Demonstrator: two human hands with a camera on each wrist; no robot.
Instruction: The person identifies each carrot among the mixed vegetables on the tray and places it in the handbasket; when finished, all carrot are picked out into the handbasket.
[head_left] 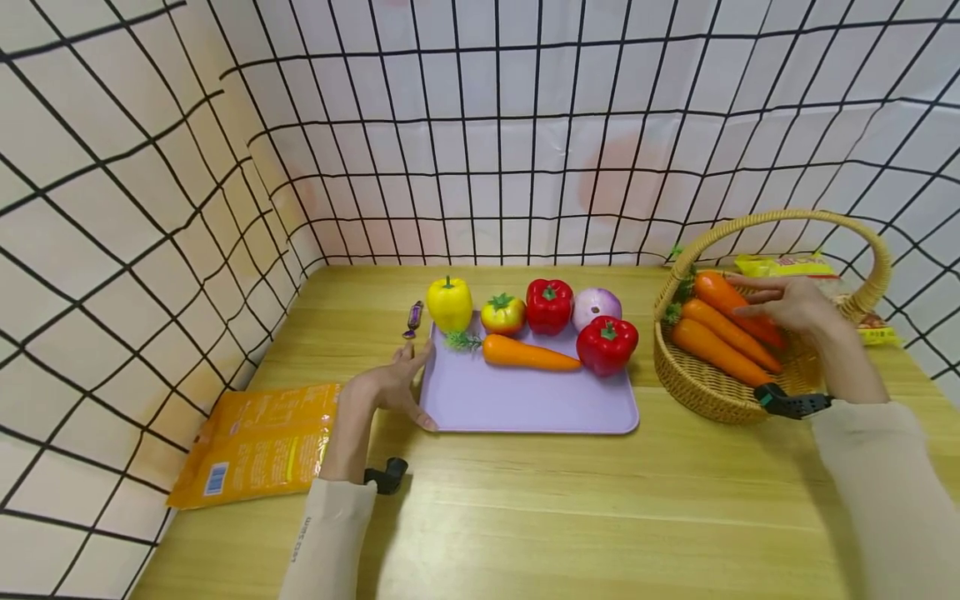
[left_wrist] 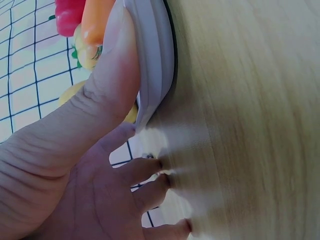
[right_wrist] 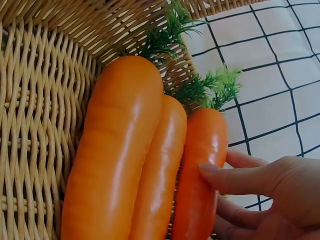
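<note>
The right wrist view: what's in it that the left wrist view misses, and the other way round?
Only the right wrist view: the wicker basket, its three carrots and the right hand, thumb on one of them.
Only the left wrist view: the left hand, the tray edge, a red pepper and the wooden tabletop.
Both: the black-lined backdrop and something orange.
</note>
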